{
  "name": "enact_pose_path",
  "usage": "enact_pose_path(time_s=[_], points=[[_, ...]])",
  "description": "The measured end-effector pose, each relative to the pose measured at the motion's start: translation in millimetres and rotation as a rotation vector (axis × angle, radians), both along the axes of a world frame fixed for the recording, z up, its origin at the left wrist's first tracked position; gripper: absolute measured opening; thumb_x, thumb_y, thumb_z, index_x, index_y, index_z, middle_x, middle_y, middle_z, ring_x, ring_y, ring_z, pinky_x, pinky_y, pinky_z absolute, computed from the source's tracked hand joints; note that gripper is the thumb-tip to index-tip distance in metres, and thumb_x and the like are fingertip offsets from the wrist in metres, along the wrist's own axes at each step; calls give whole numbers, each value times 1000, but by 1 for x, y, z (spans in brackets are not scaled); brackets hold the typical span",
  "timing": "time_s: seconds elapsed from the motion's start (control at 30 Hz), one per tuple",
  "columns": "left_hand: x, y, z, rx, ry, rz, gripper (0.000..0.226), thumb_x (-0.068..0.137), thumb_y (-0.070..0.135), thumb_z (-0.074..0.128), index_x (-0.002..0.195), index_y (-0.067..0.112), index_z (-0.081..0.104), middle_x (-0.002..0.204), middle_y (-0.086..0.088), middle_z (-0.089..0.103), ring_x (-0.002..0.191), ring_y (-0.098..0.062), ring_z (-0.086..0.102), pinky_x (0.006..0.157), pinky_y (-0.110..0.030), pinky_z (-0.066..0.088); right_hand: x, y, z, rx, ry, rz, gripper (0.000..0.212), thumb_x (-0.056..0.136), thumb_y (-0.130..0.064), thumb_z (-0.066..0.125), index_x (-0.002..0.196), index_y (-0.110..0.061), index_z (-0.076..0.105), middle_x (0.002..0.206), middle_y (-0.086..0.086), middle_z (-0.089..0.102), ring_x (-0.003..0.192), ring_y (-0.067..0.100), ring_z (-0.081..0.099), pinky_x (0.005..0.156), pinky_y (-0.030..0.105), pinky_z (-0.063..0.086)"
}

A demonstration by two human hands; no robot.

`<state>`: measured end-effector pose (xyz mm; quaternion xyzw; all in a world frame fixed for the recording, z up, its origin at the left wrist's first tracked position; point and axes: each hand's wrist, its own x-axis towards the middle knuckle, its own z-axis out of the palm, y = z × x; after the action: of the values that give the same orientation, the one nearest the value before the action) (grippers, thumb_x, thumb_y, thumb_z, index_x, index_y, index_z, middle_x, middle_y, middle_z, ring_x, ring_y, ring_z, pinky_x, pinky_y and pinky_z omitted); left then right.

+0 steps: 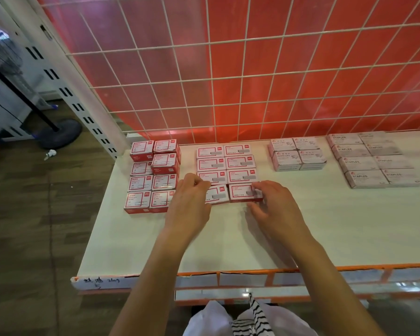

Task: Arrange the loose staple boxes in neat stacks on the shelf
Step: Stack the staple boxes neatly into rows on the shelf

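Boxes marked "STAPLES" (360, 164), left hand (189, 205), right hand (275, 207) gripping red-label boxes (241, 193)

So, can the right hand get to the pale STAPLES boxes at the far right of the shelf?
Probably yes. The right hand grips the front right red staple box, so it must let go first. Between it and the STAPLES boxes lies only bare shelf.

Four groups of boxes sit on one shelf (325, 226): eight red-and-white staple boxes (240, 162) in two columns of four, eight red paper-clip boxes (164, 181) showing their tops at far left, four pale paper-clip boxes (286, 157) and eight pale staples boxes (354, 163). Two hands are in shot, a left hand (188, 202) and a right hand (274, 204).
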<state>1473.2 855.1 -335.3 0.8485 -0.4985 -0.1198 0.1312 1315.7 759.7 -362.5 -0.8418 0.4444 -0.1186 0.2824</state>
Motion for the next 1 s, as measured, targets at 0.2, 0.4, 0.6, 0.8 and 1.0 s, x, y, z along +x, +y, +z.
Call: enact_pose_path(time_s=[0.2, 0.4, 0.6, 0.8, 1.0], points=[[0, -1, -2, -53, 55, 62, 49, 87, 17, 68, 132, 21, 49, 133, 1, 34, 125, -19, 42, 99, -33, 46, 2, 1, 2, 45, -55, -42, 43, 89, -28, 63, 131, -22, 51, 132, -3, 54, 118, 15, 49, 100, 27, 39], [-2, -3, -4, -81, 74, 72, 47, 89, 14, 65, 132, 22, 48, 134, 1, 33, 125, -19, 41, 100, -32, 45, 3, 2, 4, 71, -103, -60, 42, 88, -25, 64, 129, -21, 53, 130, -2, 56, 116, 17, 53, 100, 30, 43], [-2, -2, -7, -121, 85, 81, 47, 87, 14, 67, 131, 23, 50, 130, 1, 37, 121, -18, 44, 99, -30, 45, 3, 3, 5, 82, -116, -63, 39, 88, -24, 64, 126, -20, 55, 128, -1, 57, 114, 16, 53, 99, 30, 44], [-6, 0, -6, -139, 82, 107, 45, 88, 17, 66, 130, 22, 50, 130, 2, 38, 118, -16, 45, 100, -28, 42, 1, 3, 10, 112, -140, -58, 45, 87, -22, 66, 130, -21, 52, 129, -2, 57, 114, 15, 54, 99, 30, 44], [-7, 1, -6, -140, 91, 117, 45, 87, 16, 67, 130, 20, 51, 129, 1, 40, 120, -17, 45, 101, -29, 42, -2, 6, 11, 107, -163, -43, 43, 87, -19, 66, 128, -20, 53, 127, -2, 57, 113, 14, 52, 99, 27, 42]])
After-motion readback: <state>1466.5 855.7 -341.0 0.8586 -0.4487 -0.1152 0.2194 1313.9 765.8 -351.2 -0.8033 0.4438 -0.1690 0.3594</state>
